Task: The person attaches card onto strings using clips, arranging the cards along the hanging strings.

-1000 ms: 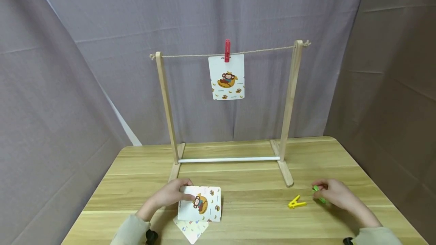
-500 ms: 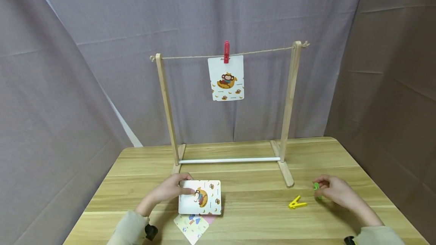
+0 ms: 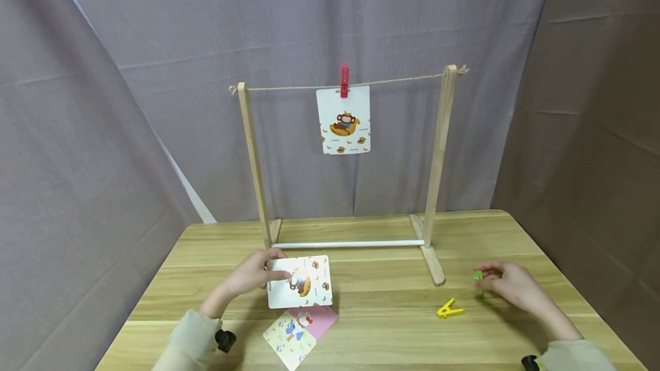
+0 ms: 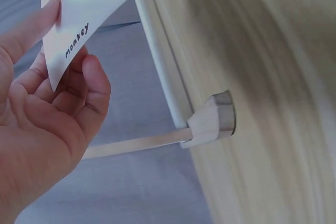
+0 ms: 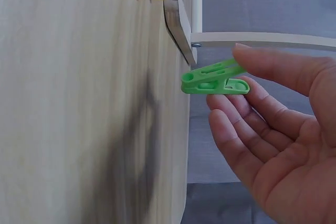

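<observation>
In the head view my left hand [image 3: 252,273] pinches a white monkey card [image 3: 311,282] by its left side, thumb on the printed face. The word "monkey" shows on this card [image 4: 84,30] in the left wrist view. Below it on the table lie a pale yellow card [image 3: 290,339] and a pink card [image 3: 323,320], partly overlapping. At the right my right hand [image 3: 515,285] holds a green clothespin [image 5: 215,80] between thumb and fingers, just above the table. Left of that hand a yellow clothespin [image 3: 450,309] lies on the wood.
A wooden rack [image 3: 437,170] stands at the back, a rope [image 3: 402,80] strung between its posts. From the rope hangs another monkey card [image 3: 346,136], clipped by a red clothespin [image 3: 344,82]. A white bar [image 3: 348,244] joins the rack's feet. Grey curtains [image 3: 154,102] surround the table.
The left hand has lifted the monkey card up and away, uncovering more of the yellow and pink cards. The right hand has raised the green clothespin slightly, turning it more upright.
</observation>
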Motion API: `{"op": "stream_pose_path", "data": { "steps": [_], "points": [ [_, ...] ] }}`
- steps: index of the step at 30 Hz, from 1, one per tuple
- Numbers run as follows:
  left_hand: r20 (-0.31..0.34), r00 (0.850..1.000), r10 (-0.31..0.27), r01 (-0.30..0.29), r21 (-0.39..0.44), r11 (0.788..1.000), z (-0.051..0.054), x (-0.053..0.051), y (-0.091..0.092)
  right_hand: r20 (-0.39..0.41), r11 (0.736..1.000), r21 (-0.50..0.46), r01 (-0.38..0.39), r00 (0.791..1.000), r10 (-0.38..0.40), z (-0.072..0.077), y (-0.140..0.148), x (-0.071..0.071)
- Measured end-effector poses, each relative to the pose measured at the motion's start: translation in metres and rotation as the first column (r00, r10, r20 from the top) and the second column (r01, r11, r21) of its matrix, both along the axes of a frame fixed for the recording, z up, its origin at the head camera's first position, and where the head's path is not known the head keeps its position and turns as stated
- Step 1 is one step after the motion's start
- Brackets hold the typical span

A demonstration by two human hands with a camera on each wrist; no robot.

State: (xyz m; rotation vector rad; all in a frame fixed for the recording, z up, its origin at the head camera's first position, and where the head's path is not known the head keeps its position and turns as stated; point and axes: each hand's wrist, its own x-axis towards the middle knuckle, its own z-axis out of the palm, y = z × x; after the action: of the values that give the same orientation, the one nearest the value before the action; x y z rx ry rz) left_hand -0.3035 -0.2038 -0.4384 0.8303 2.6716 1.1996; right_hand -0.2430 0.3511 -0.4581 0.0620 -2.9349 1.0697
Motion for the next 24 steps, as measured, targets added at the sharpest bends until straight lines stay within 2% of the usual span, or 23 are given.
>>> {"op": "stream_pose_path", "data": {
  "steps": [7,15,24],
  "points": [
    [-0.006,0.999,0.038,-0.038,0.011,0.999,0.009,-0.002,-0.004,-0.053,1.000,0.006,0.025,0.998,-0.025,0.002,0.000,-0.002],
    [-0.038,0.999,0.025,-0.022,0.073,0.997,0.021,-0.008,-0.009,-0.035,0.999,0.013,0.033,0.999,-0.033,0.008,0.001,-0.001],
    [-0.044,0.998,0.055,-0.052,0.071,0.996,0.033,-0.012,-0.011,-0.059,0.999,-0.004,0.040,0.997,-0.040,0.008,0.002,-0.002]
  ]
}}
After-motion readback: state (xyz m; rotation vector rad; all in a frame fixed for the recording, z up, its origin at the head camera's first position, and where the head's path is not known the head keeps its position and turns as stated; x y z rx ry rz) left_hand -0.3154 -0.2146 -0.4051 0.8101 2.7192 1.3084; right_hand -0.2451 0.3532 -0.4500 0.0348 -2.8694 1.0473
